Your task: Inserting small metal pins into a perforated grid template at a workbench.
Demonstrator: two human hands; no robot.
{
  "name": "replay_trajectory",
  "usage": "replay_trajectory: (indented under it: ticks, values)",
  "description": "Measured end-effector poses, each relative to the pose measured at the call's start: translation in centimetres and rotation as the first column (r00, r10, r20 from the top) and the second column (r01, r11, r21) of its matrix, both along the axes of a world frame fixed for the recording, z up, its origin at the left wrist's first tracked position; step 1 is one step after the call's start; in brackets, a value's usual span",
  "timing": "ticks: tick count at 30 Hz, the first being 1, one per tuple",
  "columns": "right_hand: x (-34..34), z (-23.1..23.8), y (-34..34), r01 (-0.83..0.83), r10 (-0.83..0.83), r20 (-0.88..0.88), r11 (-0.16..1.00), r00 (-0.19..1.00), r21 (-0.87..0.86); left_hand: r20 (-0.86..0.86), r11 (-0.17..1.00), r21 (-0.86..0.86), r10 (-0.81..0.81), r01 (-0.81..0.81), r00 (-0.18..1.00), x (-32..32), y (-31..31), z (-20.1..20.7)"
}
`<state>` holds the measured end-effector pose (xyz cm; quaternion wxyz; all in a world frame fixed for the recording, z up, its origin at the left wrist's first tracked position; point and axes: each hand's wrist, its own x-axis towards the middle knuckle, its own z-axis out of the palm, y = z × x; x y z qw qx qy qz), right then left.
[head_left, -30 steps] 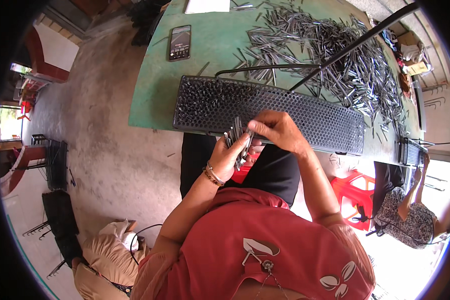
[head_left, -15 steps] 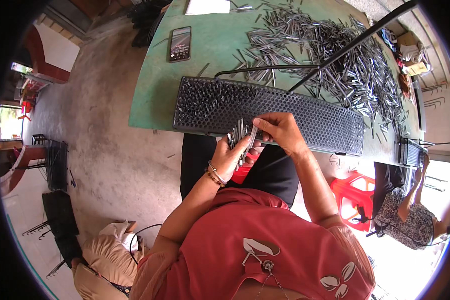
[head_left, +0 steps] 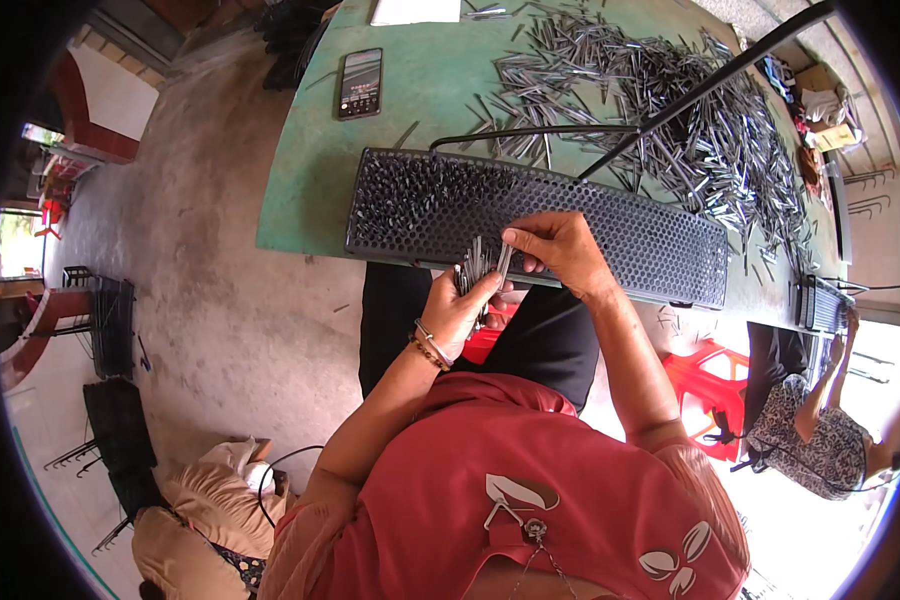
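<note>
We see the left hand closed around a bunch of slim metal rods at the near long edge of a black perforated tray. The right hand is narrow, its thumb and fingers pinched on at least 1 rod beside the bunch; we cannot tell the exact count. The tray lies along the near edge of a green tabletop, its left part packed with upright rods, its right part showing bare holes. A black bar runs from the tray's far side toward the upper right. Beyond it we note a broad heap of loose rods; to the left lie a phone and, at the far edge, a white sheet. Around the table we observe a stained concrete floor, a red plastic stool and 2 other people: 1 in patterned clothing by a 2nd tray at right, 1 in beige at lower left. Dark racks stand along the left side.
</note>
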<state>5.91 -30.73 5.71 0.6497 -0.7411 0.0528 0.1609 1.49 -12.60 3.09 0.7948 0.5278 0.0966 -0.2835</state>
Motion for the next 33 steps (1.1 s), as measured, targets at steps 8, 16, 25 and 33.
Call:
replay_trajectory:
  ticks: [8, 16, 25, 33]
  values:
    - [-0.7, 0.4, 0.9, 0.028, -0.026, 0.056, 0.999, 0.998, -0.041, -0.052, 0.99, -0.056, 0.129, -0.132, 0.99, -0.1, -0.4, 0.0]
    - [1.0, 0.9, 1.4, 0.291, -0.282, 0.333, 0.956, 0.9, 0.026, -0.149, 0.981, -0.068, 0.171, -0.183, 0.974, -0.2, 0.1, -0.3]
    - [4.1, -0.6, 1.9, 0.304, -0.026, 0.678, 0.906, 0.735, -0.295, -0.229, 0.993, -0.11, 0.017, -0.043, 0.973, -1.1, -0.1, -0.8]
    - [4.5, -2.3, 2.0, 0.319, 0.164, 0.778, 0.846, 0.607, -0.427, -0.243, 0.991, -0.115, 0.031, -0.06, 0.969, -0.8, -0.4, -0.8]
